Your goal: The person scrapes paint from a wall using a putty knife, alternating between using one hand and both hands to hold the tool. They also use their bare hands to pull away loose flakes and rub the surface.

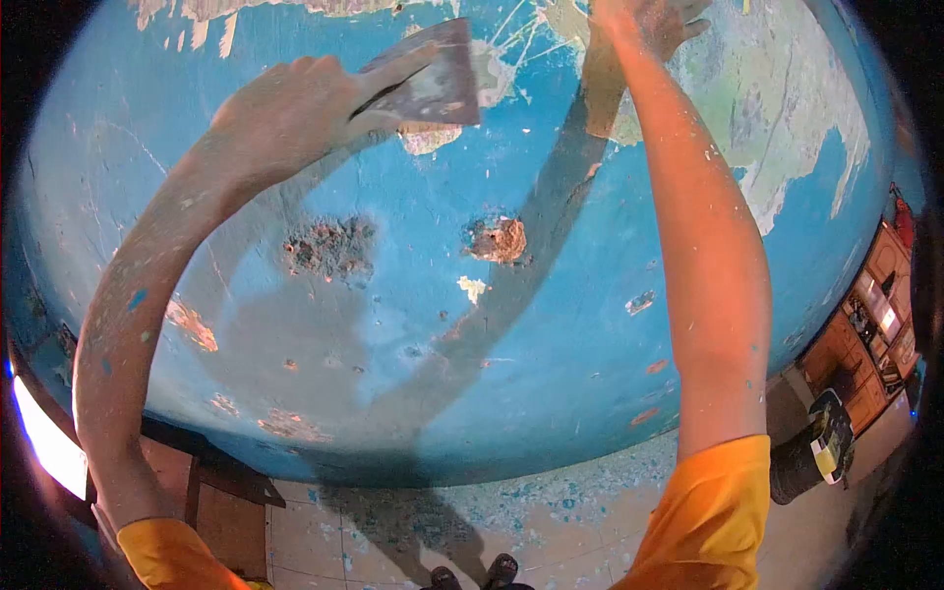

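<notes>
- One scraper (447,84), gripped in left hand (298,103), edge toward three o'clock.
- Bare patch (496,71): at that edge.
- Right hand (649,25): farther, toward two o'clock; grip indeterminable.

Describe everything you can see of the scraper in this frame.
The scraper has a flat, wide blade that flares toward a straight end edge, pointing right in the picture. It looks like dull grey metal, blotched with paler marks. The left hand grips it, one finger laid along the blade's face; any handle is hidden in the grip. It is at the blue wall, beside a pale bare patch. Whether its edge touches the surface can't be told.
</notes>
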`<control>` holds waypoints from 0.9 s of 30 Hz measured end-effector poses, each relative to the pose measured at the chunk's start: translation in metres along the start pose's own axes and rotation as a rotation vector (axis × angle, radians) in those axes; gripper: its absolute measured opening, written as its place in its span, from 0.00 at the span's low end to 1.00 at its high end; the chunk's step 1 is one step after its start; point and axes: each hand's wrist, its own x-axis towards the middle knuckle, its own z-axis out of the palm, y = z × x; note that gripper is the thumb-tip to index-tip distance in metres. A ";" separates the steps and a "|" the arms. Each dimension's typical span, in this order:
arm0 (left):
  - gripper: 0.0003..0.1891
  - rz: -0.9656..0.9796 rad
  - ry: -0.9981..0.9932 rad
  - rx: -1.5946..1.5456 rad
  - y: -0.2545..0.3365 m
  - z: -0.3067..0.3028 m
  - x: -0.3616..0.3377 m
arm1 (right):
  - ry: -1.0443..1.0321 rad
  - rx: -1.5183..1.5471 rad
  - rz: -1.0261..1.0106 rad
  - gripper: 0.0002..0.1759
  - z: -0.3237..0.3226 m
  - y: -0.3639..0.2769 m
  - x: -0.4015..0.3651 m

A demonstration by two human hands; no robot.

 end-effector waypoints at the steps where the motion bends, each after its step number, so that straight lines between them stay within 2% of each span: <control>1: 0.28 -0.008 0.000 -0.002 0.002 0.005 0.009 | 0.023 -0.025 -0.006 0.39 0.004 0.000 0.002; 3: 0.28 0.133 0.283 -0.151 0.018 0.014 0.041 | 0.037 -0.062 -0.004 0.39 0.005 -0.001 -0.003; 4: 0.28 0.141 0.280 -0.154 0.025 0.010 0.048 | 0.019 -0.053 -0.005 0.39 0.003 -0.001 -0.002; 6: 0.30 0.063 0.081 -0.088 0.034 0.001 0.055 | 0.001 -0.049 -0.022 0.39 0.001 0.000 0.001; 9: 0.29 -0.027 0.067 -0.065 0.022 0.004 -0.002 | 0.006 -0.074 -0.016 0.39 0.003 0.002 0.001; 13: 0.28 -0.057 0.065 -0.115 0.017 0.015 0.012 | 0.026 -0.053 -0.018 0.39 0.003 -0.003 0.000; 15: 0.28 0.226 0.406 -0.432 0.012 0.029 0.062 | 0.044 -0.079 -0.011 0.39 0.002 -0.002 -0.001; 16: 0.28 0.231 0.421 -0.428 0.014 0.021 0.068 | 0.035 -0.074 -0.024 0.39 0.003 -0.001 -0.002; 18: 0.27 0.341 0.600 -0.115 0.020 0.005 0.070 | 0.023 -0.088 -0.056 0.38 0.007 0.002 0.000; 19: 0.27 0.330 0.602 -0.118 0.021 0.009 0.056 | 0.019 -0.084 -0.066 0.38 0.010 0.005 0.000; 21: 0.25 0.012 0.353 0.095 0.024 0.014 0.021 | 0.026 -0.102 -0.056 0.38 0.011 0.007 0.002; 22: 0.25 0.016 0.357 0.100 0.022 0.015 0.030 | 0.032 -0.100 -0.052 0.38 0.011 0.008 0.003; 24: 0.29 0.175 0.506 0.005 0.015 0.013 0.060 | -0.019 -0.113 -0.058 0.37 0.008 0.005 0.003; 25: 0.29 0.172 0.505 -0.002 0.018 0.009 0.073 | -0.023 -0.117 -0.064 0.37 0.005 0.003 0.001; 27: 0.20 0.115 0.389 0.016 0.029 -0.014 0.099 | -0.154 -0.103 -0.081 0.38 -0.008 0.004 0.004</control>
